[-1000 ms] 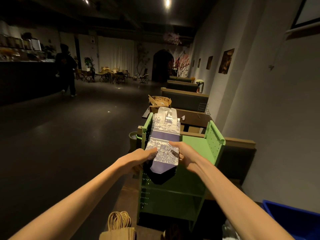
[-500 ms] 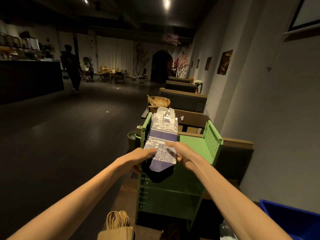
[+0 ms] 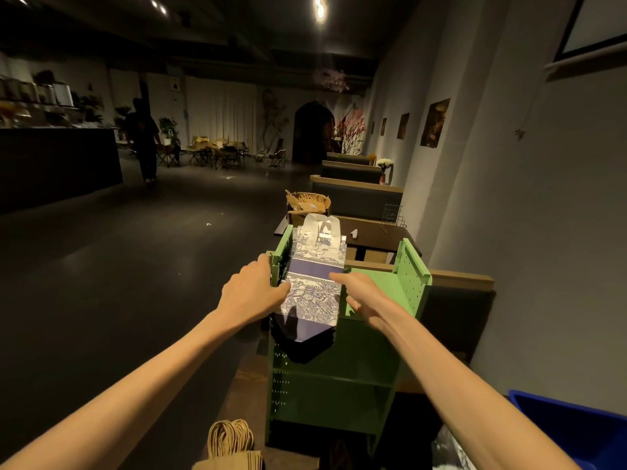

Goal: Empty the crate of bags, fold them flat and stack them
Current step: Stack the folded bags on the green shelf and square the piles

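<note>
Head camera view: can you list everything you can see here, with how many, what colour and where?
Patterned bag: one, blue and white with white handles, lying flat on top of the cart, its pointed end overhanging the near edge.
Cart: one, green metal with shelves, centre.
Brown paper bags: a bundle with twine handles, bottom edge, left of the cart.
Crate: one, blue, bottom right corner.
Cardboard box: one, brown, behind the cart.
Booth seats: a row, dark, along the right wall.
Person: one, dark clothes, far left.
Left hand: fingers straight, at the bag's left edge.
Right hand: fingers straight, at the bag's right edge.
</note>
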`<state>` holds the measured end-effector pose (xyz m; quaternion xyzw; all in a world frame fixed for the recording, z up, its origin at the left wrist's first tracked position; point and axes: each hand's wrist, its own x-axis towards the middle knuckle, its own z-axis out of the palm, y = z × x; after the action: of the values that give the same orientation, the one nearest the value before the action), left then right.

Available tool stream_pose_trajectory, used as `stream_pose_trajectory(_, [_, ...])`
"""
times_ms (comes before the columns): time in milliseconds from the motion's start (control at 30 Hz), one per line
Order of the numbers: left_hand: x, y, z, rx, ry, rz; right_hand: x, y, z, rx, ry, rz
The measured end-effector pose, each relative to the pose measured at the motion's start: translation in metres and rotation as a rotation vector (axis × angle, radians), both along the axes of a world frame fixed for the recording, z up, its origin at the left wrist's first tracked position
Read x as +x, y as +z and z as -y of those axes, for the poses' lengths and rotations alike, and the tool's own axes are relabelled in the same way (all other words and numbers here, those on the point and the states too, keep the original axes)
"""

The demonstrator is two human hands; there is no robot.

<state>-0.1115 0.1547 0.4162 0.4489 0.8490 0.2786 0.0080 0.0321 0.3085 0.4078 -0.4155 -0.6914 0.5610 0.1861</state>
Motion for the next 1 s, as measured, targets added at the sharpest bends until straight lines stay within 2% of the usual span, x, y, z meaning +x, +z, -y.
stream_pose_trajectory(233, [0.032,0.026,-0.032,0.244,-0.272,0.201,0.026,0.024,-0.013,0.205,0.078,-0.023])
stream_pose_trajectory(367, [0.061,0.025,-0.057,0.293,-0.407,0.392,0.066,0.029,-0.019,0.247,0.080,-0.083])
stream_pose_trajectory(533, [0.107,0.017,-0.078,0.322,-0.514,0.489,0.123,0.029,-0.016,0.273,0.076,-0.078])
stream_pose_trajectory(700, [0.167,-0.018,-0.104,0.258,-0.681,0.524,0.190,0.004,-0.024,0.207,0.010,-0.062])
stream_pose_trajectory(800, [0.205,-0.054,-0.118,0.150,-0.747,0.575,0.231,-0.031,-0.031,0.122,-0.055,-0.026])
stream_pose_trajectory(1000, [0.251,-0.144,-0.152,-0.117,-0.711,0.700,0.305,-0.121,-0.041,-0.093,-0.245,0.061])
